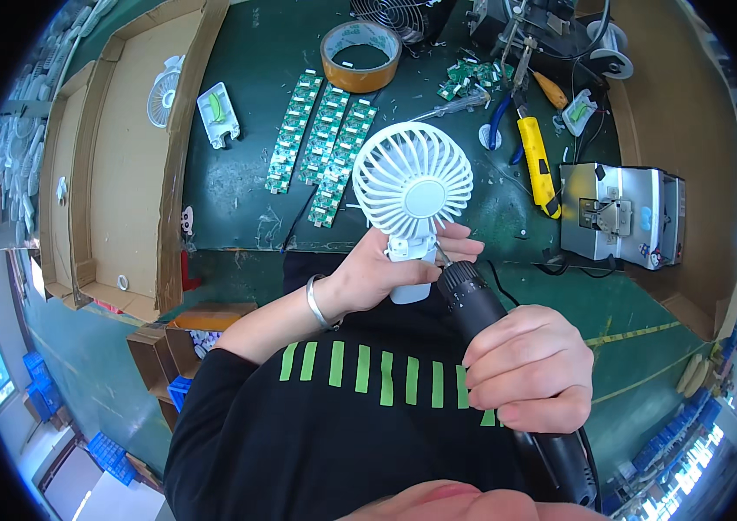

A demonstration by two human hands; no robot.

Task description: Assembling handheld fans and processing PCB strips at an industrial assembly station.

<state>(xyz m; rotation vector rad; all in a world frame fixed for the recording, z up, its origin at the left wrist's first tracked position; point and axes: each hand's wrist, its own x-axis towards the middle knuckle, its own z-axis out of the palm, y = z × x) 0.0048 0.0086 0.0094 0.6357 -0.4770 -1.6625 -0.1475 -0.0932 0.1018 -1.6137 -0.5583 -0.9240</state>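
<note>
A white handheld fan [413, 187] with a round slatted guard is held over the front edge of the table. My left hand [374, 276] wraps round its short handle, thumb across the front and fingertips showing on the far side. In my right hand [533, 369] is a black corded electric screwdriver [471, 300], slanting up and to the left. Its bit meets the fan at the joint between guard and handle. Whether a screw sits under the bit is too small to tell.
Green circuit board panels [294, 130] lie left of the fan, below a roll of brown tape [360, 56]. On the right are a yellow utility knife [539, 165] and a silver metal device [620, 217]. A cardboard tray [129, 174] stands left, holding another fan [164, 94].
</note>
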